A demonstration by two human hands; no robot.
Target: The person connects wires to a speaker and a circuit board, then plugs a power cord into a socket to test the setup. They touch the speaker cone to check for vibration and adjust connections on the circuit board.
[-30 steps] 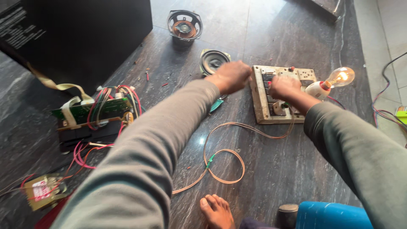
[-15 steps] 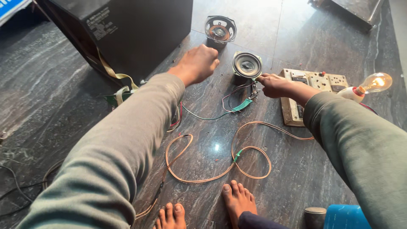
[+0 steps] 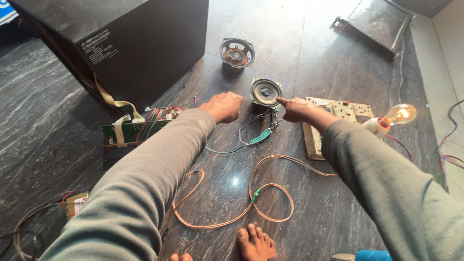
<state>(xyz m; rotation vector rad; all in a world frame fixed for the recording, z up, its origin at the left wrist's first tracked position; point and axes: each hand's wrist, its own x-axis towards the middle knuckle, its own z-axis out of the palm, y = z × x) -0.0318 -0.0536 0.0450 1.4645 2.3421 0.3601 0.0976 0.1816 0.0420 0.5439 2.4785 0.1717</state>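
My left hand (image 3: 223, 106) is curled into a loose fist, knuckles up, resting low over the dark stone floor (image 3: 338, 72) just left of the small round speaker (image 3: 265, 91). I cannot tell whether anything is pinched inside it; thin wires (image 3: 249, 130) run from below it toward the speaker. My right hand (image 3: 296, 109) is mostly closed with the forefinger stretched out, its tip touching or nearly touching the speaker's right rim. The speaker sits face up between my two hands, close to both.

To do this well, I judge that I should steady the speaker with the pointing finger while the other hand works the leads, and keep the bare ends from crossing. A small green connector (image 3: 261, 136) lies just below the speaker on those wires, so I should not tug hard.

Just beside my right wrist is the wooden switchboard (image 3: 319, 137), and a lit bulb (image 3: 400, 114) in a white holder lies at its far side; since that board looks live, I keep my sleeve off it.

Farther out, a second speaker (image 3: 237, 53) stands beyond the first, a black cabinet (image 3: 145, 43) looms at my left with a green circuit board (image 3: 133, 128) at its foot, and an orange looped cable (image 3: 241, 198) lies near my foot (image 3: 256, 244).
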